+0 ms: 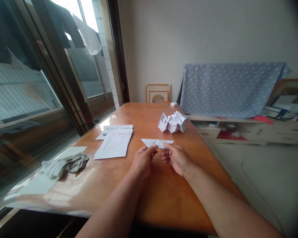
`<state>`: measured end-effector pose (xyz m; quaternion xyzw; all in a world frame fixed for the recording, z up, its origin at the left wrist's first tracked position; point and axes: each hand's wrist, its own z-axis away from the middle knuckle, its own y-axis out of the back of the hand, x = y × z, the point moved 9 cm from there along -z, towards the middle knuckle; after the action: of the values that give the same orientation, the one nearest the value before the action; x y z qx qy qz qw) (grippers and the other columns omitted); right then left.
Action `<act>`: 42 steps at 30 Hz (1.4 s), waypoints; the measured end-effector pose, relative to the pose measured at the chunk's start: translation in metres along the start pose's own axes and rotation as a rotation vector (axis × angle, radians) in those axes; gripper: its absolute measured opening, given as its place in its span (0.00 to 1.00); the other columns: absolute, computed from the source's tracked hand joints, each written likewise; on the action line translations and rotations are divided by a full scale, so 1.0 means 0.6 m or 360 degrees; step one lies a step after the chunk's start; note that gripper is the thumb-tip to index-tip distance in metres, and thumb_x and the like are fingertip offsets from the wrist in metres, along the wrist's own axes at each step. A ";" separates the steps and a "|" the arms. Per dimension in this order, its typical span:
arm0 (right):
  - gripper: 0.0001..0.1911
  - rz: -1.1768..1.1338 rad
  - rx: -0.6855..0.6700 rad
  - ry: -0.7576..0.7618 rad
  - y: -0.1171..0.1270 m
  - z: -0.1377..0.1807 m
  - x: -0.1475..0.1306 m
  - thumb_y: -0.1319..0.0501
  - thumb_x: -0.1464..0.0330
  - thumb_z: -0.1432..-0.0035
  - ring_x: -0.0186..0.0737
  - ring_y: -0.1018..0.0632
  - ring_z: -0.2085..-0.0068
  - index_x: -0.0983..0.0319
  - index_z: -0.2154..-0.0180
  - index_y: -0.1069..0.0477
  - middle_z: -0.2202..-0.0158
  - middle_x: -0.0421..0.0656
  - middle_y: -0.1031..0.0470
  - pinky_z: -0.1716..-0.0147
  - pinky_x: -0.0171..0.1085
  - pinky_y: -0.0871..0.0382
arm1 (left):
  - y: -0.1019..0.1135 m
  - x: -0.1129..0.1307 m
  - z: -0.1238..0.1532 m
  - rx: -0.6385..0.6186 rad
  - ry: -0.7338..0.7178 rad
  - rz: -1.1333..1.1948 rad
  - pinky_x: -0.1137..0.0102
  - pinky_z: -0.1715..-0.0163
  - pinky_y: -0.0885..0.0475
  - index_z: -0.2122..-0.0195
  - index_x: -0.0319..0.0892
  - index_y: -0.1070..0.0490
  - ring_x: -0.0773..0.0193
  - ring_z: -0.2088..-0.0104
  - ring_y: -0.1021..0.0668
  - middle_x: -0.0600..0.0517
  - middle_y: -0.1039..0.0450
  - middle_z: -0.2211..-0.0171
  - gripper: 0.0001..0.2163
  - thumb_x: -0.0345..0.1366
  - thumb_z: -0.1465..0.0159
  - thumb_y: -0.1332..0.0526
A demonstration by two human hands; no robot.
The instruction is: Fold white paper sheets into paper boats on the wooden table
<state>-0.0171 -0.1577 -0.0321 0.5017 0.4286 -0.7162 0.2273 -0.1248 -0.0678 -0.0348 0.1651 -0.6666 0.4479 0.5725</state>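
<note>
Thumb-and-finger grip on both sides: the left hand (142,161) and the right hand (178,159) pinch the near edge of a folded paper (158,142), thumbs on top, other fingers curled beneath. Its long axis runs left to right, a sharp corner pointing out at each end. White, with printed grid lines and creases near the middle, it is held above the counter (149,119), nearer than the cluster of folded pieces (175,123).
</note>
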 end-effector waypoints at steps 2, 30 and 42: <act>0.16 0.0010 -0.0012 0.0030 -0.002 0.002 -0.004 0.31 0.57 0.48 0.37 0.27 0.76 0.64 0.68 0.25 0.76 0.46 0.23 0.76 0.35 0.37 | 0.001 0.001 0.000 0.0008 0.0004 0.0011 0.69 0.70 0.40 0.71 0.39 0.25 0.67 0.73 0.31 0.51 0.28 0.74 0.13 0.42 0.48 0.27; 0.15 0.0092 -0.0058 0.0115 0.001 0.003 -0.014 0.31 0.58 0.47 0.32 0.30 0.78 0.64 0.70 0.26 0.77 0.41 0.26 0.77 0.34 0.40 | 0.011 0.007 0.000 0.0058 0.0048 0.0111 0.71 0.73 0.41 0.72 0.38 0.27 0.70 0.75 0.32 0.52 0.30 0.75 0.12 0.40 0.48 0.27; 0.14 0.0078 -0.0081 0.0136 -0.004 0.005 -0.012 0.30 0.60 0.47 0.34 0.27 0.74 0.64 0.68 0.26 0.73 0.44 0.23 0.74 0.34 0.37 | 0.001 0.002 0.002 -0.0018 0.0066 0.0072 0.71 0.72 0.40 0.69 0.38 0.27 0.69 0.73 0.32 0.52 0.31 0.74 0.14 0.42 0.47 0.27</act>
<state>-0.0177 -0.1597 -0.0241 0.5362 0.4435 -0.6772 0.2391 -0.1261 -0.0680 -0.0342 0.1373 -0.6608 0.4603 0.5768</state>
